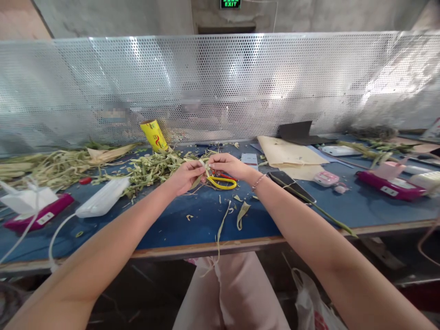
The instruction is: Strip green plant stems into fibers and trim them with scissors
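Note:
Above the blue tabletop (pixel 165 229), my left hand (pixel 186 177) pinches a small pale green strip of leaf (pixel 206 168). My right hand (pixel 229 165) meets it there, its fingertips closed on the same strip. Part of the strip is hidden behind the fingers. Just below my right hand lie scissors with yellow handles (pixel 227 184); their blades are mostly out of sight. A heap of dried green leaves and stems (pixel 147 169) spreads behind and beside my left hand. Closer to the table edge are a curled leaf scrap (pixel 243 214) and a thin fibre (pixel 222 224).
A perforated metal screen (pixel 220 87) closes off the back. At left stand a tilted yellow tube (pixel 154 136) and a white adapter with cable (pixel 103 198). Right of my hands lie a dark phone (pixel 290 185), beige paper (pixel 288 153), a pink case (pixel 326 178) and a magenta power strip (pixel 388 185).

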Demonstrator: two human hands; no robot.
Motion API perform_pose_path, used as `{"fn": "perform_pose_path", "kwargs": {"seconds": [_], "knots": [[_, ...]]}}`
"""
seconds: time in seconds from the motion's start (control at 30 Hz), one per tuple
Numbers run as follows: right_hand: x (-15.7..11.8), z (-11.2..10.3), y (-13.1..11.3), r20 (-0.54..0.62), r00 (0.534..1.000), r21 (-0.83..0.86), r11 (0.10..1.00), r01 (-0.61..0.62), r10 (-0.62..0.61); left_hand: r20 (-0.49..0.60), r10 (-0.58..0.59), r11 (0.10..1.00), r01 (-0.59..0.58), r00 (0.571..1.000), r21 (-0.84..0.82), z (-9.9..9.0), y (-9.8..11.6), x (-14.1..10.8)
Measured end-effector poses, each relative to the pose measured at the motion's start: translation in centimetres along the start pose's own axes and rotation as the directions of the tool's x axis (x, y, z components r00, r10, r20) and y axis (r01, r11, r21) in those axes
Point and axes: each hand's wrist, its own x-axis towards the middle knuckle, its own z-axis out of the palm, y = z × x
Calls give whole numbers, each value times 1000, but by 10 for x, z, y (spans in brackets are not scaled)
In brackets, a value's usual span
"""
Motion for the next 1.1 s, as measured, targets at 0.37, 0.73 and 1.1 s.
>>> {"fn": "perform_pose_path", "kwargs": {"seconds": [0.37, 0.73, 1.1], "knots": [[0, 4, -1, -95, 989, -531, 846, 48, -116, -94, 155, 894, -99, 983, 437, -4, -4, 2], [3, 7, -3, -305, 952, -456, 883, -113, -36, -90, 364, 767, -243, 927, 594, 4, 2, 1], [2, 4, 3, -178, 920, -594, 784, 182, -349, -160, 252, 952, -215, 954, 216, 5, 0, 1]]}}
